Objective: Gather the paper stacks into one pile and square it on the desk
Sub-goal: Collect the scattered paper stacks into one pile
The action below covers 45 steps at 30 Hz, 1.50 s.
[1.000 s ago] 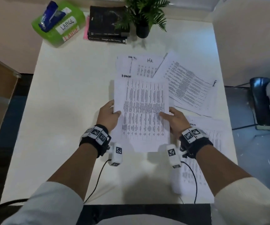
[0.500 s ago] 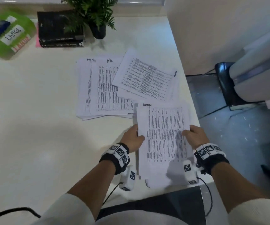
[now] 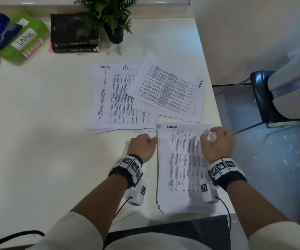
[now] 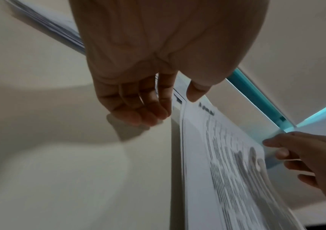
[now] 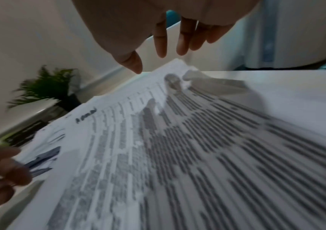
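The head view looks steeply down on the worktop (image 3: 37,141) from above. Each wrist view sits low and very near, looking along its own hand. All three views share the near stack (image 3: 179,168) (image 4: 227,171) (image 5: 178,155).

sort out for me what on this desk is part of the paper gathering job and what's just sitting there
Part of the job:
ADMIN stack
HR stack
angled stack
left hand
right hand
desk

Just lying about:
potted plant
black books
green packet marked LARGE
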Tool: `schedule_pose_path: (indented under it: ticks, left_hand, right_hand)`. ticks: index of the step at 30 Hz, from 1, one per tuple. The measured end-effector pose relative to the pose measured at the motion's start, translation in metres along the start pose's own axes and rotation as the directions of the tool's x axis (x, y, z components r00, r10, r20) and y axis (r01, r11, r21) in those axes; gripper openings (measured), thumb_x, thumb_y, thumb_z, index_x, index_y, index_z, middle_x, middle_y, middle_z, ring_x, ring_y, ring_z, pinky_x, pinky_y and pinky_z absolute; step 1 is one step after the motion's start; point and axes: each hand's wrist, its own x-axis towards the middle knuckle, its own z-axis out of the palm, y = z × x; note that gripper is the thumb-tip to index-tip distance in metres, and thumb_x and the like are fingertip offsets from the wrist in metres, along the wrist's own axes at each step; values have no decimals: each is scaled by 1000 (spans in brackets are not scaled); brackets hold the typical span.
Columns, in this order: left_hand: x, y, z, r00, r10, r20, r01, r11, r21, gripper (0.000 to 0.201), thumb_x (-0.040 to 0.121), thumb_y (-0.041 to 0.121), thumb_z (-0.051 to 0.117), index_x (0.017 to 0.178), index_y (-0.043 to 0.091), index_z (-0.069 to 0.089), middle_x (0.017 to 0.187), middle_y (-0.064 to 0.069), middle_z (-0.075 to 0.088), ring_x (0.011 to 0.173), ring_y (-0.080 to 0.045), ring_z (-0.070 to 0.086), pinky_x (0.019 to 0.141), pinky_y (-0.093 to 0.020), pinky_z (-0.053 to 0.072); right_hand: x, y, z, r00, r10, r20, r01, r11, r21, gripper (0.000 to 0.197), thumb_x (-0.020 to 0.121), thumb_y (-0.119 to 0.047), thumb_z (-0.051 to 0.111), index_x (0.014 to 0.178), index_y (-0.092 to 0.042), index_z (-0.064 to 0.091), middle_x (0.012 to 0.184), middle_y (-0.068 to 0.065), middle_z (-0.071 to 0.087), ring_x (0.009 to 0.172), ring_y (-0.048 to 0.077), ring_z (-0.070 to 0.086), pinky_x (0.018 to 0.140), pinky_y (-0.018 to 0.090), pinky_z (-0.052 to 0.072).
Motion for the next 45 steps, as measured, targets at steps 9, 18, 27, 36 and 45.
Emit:
schedule_pose_path:
  ticks: [9, 18, 27, 36, 45]
  left_hand:
    - [53, 40, -32, 982, -187, -34, 118, 741, -661, 36, 82, 28, 62, 117, 21, 58, 99, -8, 70, 83, -23, 70, 85, -48, 59]
    - [83, 81, -16, 946, -228, 231, 320, 540, -779, 47, 94, 18, 54, 140, 23, 45, 107, -13, 58, 95, -25, 59, 88, -40, 58]
    - [94, 95, -17, 916, -274, 292, 391, 458, -798, 24, 98, 14, 51, 120, 15, 61, 110, -11, 51, 102, -28, 51, 89, -36, 49]
    - [102, 106, -9, 956, -289, 57, 233, 624, -746, 38, 88, 19, 60, 126, 24, 59, 123, -1, 61, 104, -19, 62, 95, -34, 53]
    - [113, 106, -45, 951, -273, -147, 84, 685, -724, 49, 89, 7, 64, 136, 13, 55, 135, -7, 60, 95, -18, 67, 83, -34, 59]
  right_hand:
    - [67, -80, 33, 897, -290, 334, 332, 940, -75, 28, 88, -39, 61, 106, -17, 61, 113, 12, 55, 114, 30, 47, 94, 41, 43]
    - [150, -119, 62, 853, -230, 469, 394, 873, -288, 49, 91, -38, 58, 136, -22, 49, 135, 16, 46, 128, 35, 42, 102, 47, 44]
    - [231, -132, 49, 824, -192, 533, 453, 789, -416, 72, 78, -61, 60, 137, -24, 39, 134, 12, 46, 126, 36, 45, 103, 54, 39]
    - [225, -133, 43, 828, -174, 533, 461, 752, -471, 84, 73, -64, 67, 142, -27, 36, 136, 11, 44, 129, 35, 43, 104, 56, 37]
    - [215, -126, 28, 838, -86, 539, 176, 977, -118, 72, 82, -57, 66, 143, -26, 45, 146, 1, 52, 130, 24, 52, 113, 36, 35]
